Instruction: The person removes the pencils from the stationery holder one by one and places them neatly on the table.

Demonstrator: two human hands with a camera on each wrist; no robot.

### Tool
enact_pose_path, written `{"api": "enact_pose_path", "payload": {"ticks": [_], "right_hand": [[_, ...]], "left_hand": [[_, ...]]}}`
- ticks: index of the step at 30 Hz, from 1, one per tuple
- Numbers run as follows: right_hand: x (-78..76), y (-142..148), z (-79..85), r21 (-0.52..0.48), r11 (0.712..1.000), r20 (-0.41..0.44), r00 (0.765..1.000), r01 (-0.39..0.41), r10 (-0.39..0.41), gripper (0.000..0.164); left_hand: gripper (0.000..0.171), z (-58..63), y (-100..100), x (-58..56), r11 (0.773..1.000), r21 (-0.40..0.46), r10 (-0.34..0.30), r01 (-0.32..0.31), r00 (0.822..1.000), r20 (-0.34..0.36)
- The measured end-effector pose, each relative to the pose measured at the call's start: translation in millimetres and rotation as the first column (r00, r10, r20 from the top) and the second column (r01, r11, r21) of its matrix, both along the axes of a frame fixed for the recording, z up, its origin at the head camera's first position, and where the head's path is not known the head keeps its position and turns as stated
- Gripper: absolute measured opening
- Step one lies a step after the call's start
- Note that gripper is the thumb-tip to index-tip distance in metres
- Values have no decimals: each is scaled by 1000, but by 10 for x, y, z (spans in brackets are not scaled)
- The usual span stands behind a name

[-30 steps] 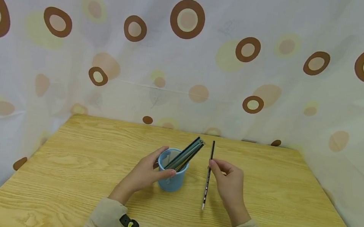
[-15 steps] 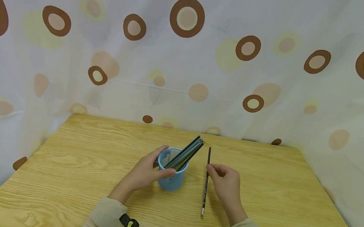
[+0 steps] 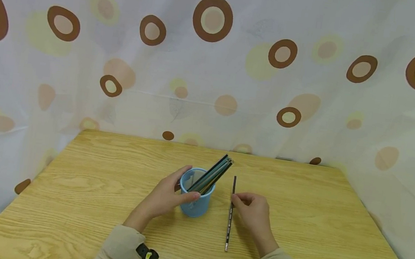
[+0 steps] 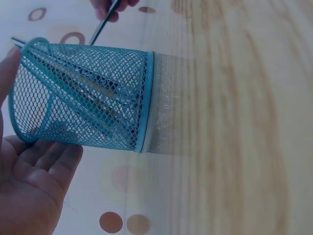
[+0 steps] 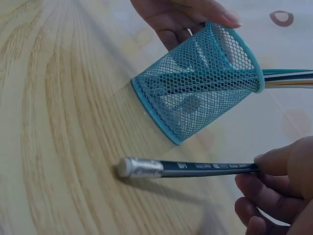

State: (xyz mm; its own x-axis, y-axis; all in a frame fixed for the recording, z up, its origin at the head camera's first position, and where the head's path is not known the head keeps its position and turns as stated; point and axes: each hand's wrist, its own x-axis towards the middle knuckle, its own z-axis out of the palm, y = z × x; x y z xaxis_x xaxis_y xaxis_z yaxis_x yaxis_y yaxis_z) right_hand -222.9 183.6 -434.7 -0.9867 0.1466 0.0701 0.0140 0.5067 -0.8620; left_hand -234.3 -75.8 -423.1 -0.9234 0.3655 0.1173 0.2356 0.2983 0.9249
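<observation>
A blue mesh pencil cup [image 3: 194, 206] stands on the table, with several pencils [image 3: 212, 175] leaning to the right inside it. My left hand [image 3: 163, 197] holds the cup near its rim, thumb on the near side and fingers round the far side. Just right of the cup, my right hand [image 3: 255, 214] pinches a dark pencil [image 3: 229, 224] between thumb and fingertips. In the right wrist view that pencil [image 5: 210, 169] shows a white eraser and silver band, with the eraser end close over the wood.
The wooden table [image 3: 103, 203] spreads out on both sides of the hands. Behind it hangs a pale curtain [image 3: 184, 69] with brown ring and dot patterns. Black wrist cameras sit on both sleeves.
My right hand has moved toward me and slightly left, bringing the pinched pencil lower. The left hand and the cup have stayed in place.
</observation>
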Motion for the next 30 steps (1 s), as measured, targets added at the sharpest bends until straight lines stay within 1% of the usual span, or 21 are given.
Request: {"api": "enact_pose_path", "payload": {"ticks": [9, 18, 23, 30], "right_hand": [[-1, -12, -78, 81, 996, 7, 999, -38, 37, 16], [33, -30, -127, 153, 985, -13, 997, -76, 79, 14], [46, -48, -130, 186, 980, -24, 996, -74, 80, 13], [61, -53, -127, 220, 974, -7, 998, -63, 66, 13]], "left_hand": [[85, -8, -5, -9, 1000, -9, 9, -9, 1000, -2], [87, 2, 1, -1, 1000, -26, 6, -7, 1000, -21], [89, 23, 6, 13, 1000, -28, 10, -10, 1000, -25], [89, 10, 5, 8, 1000, -24, 12, -12, 1000, -19]]}}
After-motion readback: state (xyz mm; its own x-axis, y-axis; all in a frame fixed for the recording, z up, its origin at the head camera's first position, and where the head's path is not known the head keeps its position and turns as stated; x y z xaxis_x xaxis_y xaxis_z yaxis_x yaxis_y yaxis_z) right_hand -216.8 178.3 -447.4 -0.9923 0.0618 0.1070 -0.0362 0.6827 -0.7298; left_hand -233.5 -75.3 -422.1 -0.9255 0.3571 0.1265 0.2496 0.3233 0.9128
